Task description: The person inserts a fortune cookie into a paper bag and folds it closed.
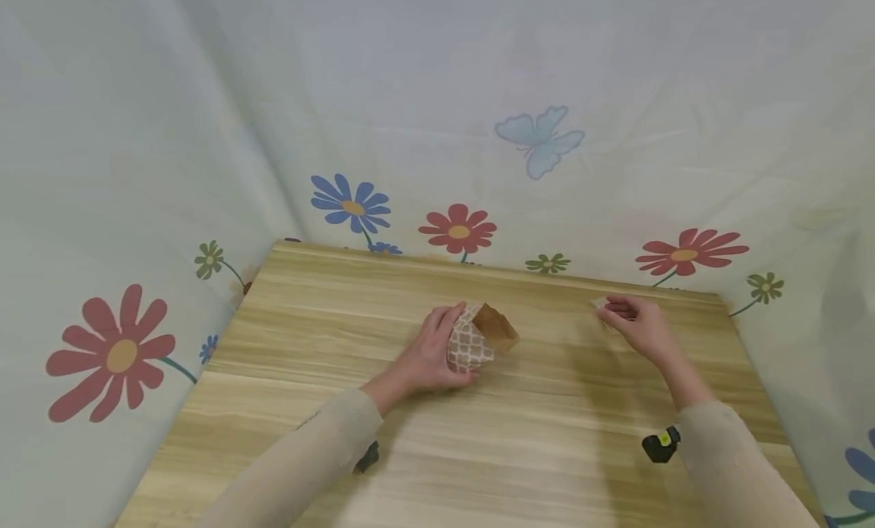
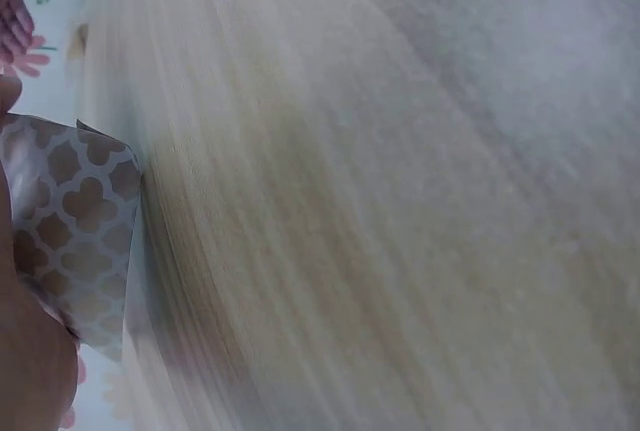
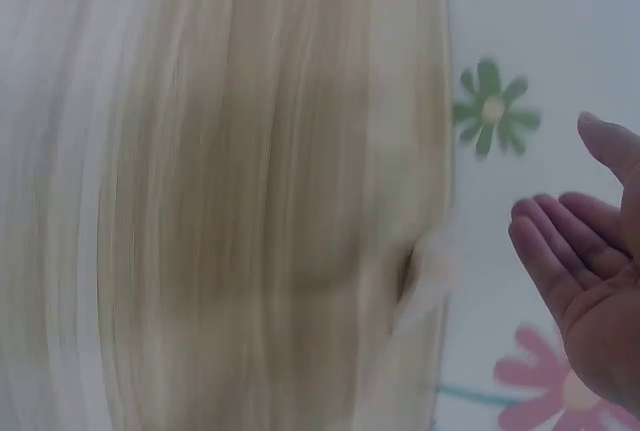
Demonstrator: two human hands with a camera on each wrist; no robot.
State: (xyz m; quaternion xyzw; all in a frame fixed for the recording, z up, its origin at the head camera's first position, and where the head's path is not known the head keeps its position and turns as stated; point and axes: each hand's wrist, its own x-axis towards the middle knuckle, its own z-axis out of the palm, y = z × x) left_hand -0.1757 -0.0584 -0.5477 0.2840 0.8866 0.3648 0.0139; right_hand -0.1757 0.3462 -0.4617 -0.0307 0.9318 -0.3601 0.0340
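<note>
My left hand (image 1: pixel 432 349) grips a small paper bag (image 1: pixel 469 347) with a tan and white lattice print, low over the wooden table. Its plain brown inside shows at the opening, which faces right; whether anything lies within is hidden. In the left wrist view the printed side of the bag (image 2: pixel 75 211) sits by the thumb and palm. Over the table's far right part is my right hand (image 1: pixel 639 324), its fingers loosely extended. A small pale paper scrap (image 3: pixel 428 273) appears blurred in the right wrist view, apart from the fingertips of the right hand (image 3: pixel 590 261).
The light wood-grain table (image 1: pixel 533 452) reaches back to a white curtain (image 1: pixel 424 95) printed with flowers and a butterfly. Black devices show at both wrists, the right one (image 1: pixel 661 444) with a yellow label.
</note>
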